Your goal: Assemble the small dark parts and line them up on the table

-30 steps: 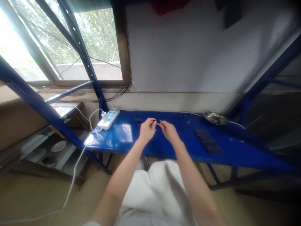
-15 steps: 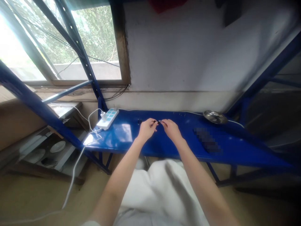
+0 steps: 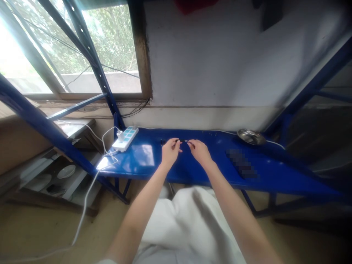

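Both my hands are over the middle of a blue metal shelf (image 3: 192, 165). My left hand (image 3: 169, 151) pinches a small dark part (image 3: 179, 140) at its fingertips. My right hand (image 3: 200, 151) is closed in a pinch on a tiny pale-tipped piece (image 3: 187, 141), held a short gap to the right of the dark part. Another small dark piece (image 3: 163, 141) lies on the shelf just left of my left hand. What these pieces are is too small to tell.
A white power strip (image 3: 125, 138) with a plugged white cable sits at the shelf's left end. A metal dish (image 3: 250, 136) stands at the back right. A blurred patch (image 3: 242, 165) lies right of my hands. Blue frame posts flank the shelf; plates lie low on the left.
My two hands have drawn slightly apart, so the pinched pieces that met between the fingertips now have a small gap. The view has shifted a little.
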`<state>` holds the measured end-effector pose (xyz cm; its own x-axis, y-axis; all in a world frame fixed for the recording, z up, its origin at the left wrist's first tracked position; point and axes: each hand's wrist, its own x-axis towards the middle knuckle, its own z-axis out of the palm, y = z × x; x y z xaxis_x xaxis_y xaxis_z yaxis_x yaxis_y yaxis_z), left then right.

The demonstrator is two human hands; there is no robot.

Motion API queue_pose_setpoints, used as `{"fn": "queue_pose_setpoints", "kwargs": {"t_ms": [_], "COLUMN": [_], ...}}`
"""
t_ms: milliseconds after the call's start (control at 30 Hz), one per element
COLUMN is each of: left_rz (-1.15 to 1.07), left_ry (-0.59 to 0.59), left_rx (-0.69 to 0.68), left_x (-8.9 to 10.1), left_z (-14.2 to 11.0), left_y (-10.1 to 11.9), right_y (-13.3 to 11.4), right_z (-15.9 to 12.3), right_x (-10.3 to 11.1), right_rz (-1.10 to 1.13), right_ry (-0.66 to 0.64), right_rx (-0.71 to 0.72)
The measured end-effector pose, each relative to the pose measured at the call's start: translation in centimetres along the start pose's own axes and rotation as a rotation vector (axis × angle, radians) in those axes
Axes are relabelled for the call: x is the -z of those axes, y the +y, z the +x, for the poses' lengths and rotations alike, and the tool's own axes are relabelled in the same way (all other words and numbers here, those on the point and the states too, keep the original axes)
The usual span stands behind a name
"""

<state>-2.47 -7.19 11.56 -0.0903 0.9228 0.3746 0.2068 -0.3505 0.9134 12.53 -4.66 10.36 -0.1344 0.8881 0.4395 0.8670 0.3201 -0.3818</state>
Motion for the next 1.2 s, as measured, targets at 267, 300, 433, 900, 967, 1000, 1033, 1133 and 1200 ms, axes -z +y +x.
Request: {"fn": "queue_pose_setpoints", "kwargs": {"t_ms": [267, 300, 433, 900, 967, 1000, 1033, 1133, 1200], "left_rz": [0.078, 0.105, 0.181, 0.339, 0.305, 0.283, 0.26, 0.218, 0.204], "left_ry": [-0.154, -0.185, -0.244, -0.098, -0.02, 0.005, 0.019, 0.03, 0.026], "left_rx": [0.032, 0.035, 0.009, 0.086, 0.161, 0.195, 0.219, 0.26, 0.277], "left_x": [-0.4, -0.5, -0.9, -1.0, -0.3, 0.1, 0.4, 1.1, 1.3], "left_z": [0.8, 0.9, 1.1, 1.4, 1.2, 1.1, 1.0, 0.5, 0.3], "left_y": [-0.6, -0.8, -1.2, -4.6, -6.0, -6.8, -7.5, -9.4, -10.2], "right_y": [-0.2, -0.3, -0.7, 1.2, 2.6, 3.2, 3.9, 5.2, 5.6], "right_z": [0.0, 0.0, -0.1, 1.1, 1.6, 1.8, 2.0, 2.5, 2.7], "right_x": [0.0, 0.1, 0.1, -3.1, -4.6, -5.4, -6.3, -8.6, -9.8], "right_rz": [-0.061, -0.073, -0.088, 0.027, 0.174, 0.225, 0.247, 0.279, 0.291], "right_ry": [-0.005, -0.017, -0.061, -0.172, -0.131, -0.114, -0.097, -0.078, -0.072], "right_rx": [0.025, 0.037, 0.083, -0.091, -0.233, -0.292, -0.337, -0.388, -0.386]}}
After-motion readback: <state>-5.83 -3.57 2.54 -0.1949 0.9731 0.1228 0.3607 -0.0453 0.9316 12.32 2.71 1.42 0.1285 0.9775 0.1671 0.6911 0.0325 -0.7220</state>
